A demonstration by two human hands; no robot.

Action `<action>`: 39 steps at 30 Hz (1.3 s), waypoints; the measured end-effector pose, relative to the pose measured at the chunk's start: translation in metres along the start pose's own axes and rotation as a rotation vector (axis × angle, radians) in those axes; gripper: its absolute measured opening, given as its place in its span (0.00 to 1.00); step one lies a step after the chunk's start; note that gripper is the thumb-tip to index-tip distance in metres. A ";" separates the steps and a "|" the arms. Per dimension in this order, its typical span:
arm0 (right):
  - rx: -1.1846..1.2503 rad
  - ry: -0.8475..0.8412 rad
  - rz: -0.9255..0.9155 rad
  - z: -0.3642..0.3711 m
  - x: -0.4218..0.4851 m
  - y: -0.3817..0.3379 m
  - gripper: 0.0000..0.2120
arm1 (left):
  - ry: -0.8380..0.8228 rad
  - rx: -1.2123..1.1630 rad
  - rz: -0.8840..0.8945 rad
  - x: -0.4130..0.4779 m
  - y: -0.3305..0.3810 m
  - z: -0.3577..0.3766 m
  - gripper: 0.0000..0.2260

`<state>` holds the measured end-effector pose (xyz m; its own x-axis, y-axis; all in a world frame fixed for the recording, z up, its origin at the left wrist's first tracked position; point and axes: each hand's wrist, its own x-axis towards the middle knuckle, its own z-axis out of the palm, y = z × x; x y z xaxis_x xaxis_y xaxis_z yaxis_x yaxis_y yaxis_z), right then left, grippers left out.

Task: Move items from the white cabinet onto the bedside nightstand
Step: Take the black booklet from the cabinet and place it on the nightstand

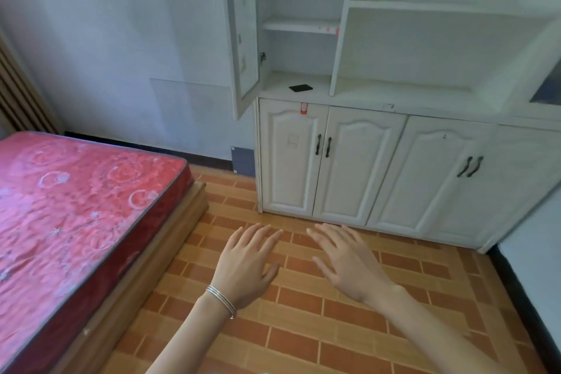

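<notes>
A: White cabinet, what lies on it?
B: 1 flat black item on its counter, beneath the open upper door.
A: And the grip?
B: Left hand and right hand are spread, fingers straight, holding nothing, over the tiled floor, well apart from the item.

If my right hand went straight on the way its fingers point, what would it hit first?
Probably the closed lower doors of the white cabinet, near their bottom edge; the right hand points forward over bare floor tiles with nothing between. Depth is uncertain from this one view.
</notes>
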<state>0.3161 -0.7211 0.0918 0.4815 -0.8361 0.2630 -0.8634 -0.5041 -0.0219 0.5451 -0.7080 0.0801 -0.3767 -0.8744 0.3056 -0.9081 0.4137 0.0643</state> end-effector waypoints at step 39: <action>0.064 -0.109 -0.023 0.091 0.445 0.356 0.23 | 0.021 0.026 -0.089 0.517 -0.179 0.145 0.24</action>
<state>0.2368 -1.2925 0.1129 0.5177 -0.8408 0.1581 -0.8421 -0.5335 -0.0798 0.4860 -1.2708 0.0883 -0.2902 -0.9019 0.3200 -0.9426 0.3272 0.0672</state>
